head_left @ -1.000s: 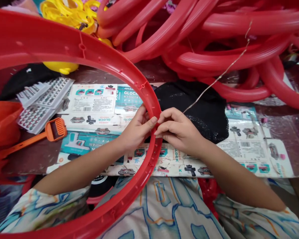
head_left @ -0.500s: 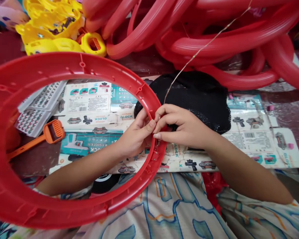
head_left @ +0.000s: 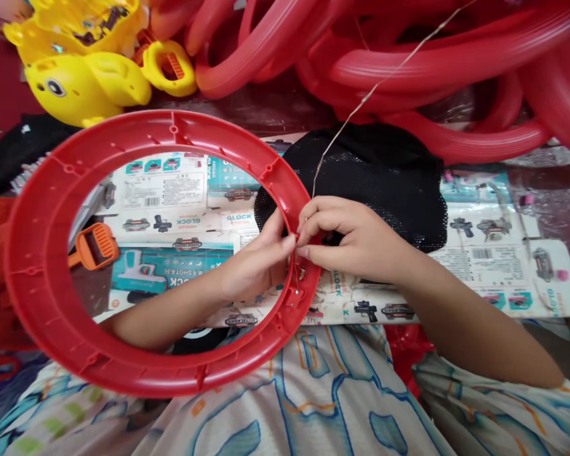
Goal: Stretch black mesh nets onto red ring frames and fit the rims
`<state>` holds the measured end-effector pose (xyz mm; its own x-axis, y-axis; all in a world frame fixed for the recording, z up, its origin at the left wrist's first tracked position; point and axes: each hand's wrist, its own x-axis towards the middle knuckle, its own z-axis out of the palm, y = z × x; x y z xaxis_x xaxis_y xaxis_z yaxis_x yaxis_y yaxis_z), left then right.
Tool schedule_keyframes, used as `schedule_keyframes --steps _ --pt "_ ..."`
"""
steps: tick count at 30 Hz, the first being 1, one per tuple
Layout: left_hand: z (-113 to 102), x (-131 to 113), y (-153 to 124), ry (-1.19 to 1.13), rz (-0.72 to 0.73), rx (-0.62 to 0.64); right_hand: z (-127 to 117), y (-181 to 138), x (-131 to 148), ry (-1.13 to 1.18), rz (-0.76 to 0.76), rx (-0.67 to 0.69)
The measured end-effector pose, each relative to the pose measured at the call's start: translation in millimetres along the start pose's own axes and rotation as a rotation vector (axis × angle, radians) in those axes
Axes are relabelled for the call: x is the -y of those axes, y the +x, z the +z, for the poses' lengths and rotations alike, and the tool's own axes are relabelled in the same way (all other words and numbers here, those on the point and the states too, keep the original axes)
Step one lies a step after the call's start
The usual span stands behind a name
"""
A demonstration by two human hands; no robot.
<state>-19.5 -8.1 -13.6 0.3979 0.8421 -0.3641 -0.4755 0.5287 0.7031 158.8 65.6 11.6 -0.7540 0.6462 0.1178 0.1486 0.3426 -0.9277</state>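
Note:
A large red plastic ring [head_left: 42,253] lies tilted over my lap and the table edge. My left arm passes through it, and my left hand [head_left: 254,266] grips the ring's right side from inside, thumb pressed on the rim. My right hand [head_left: 351,237] is closed in a pinch at the same spot on the rim, holding a thin pale wire [head_left: 361,101] that runs up and to the right out of view. A small metal piece shows on the rim just under my fingers.
A pile of red rings [head_left: 408,63] fills the back. Yellow plastic toy parts [head_left: 85,76] sit at the back left. A black mesh cloth [head_left: 384,177] and flattened printed toy cartons [head_left: 171,190] cover the table. An orange handled tool [head_left: 95,244] lies at the left.
The ring has dropped lower and flatter, its whole outline now in view. Both hands stay pinched at the same rim spot; the wire now rises more steeply from my right fingers.

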Motion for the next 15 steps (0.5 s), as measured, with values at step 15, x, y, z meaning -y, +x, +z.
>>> schedule_keyframes --steps 15 --pt "3.9 9.4 -6.7 0.262 0.134 -0.06 3.7 0.8 -0.4 -0.05 0.063 0.002"
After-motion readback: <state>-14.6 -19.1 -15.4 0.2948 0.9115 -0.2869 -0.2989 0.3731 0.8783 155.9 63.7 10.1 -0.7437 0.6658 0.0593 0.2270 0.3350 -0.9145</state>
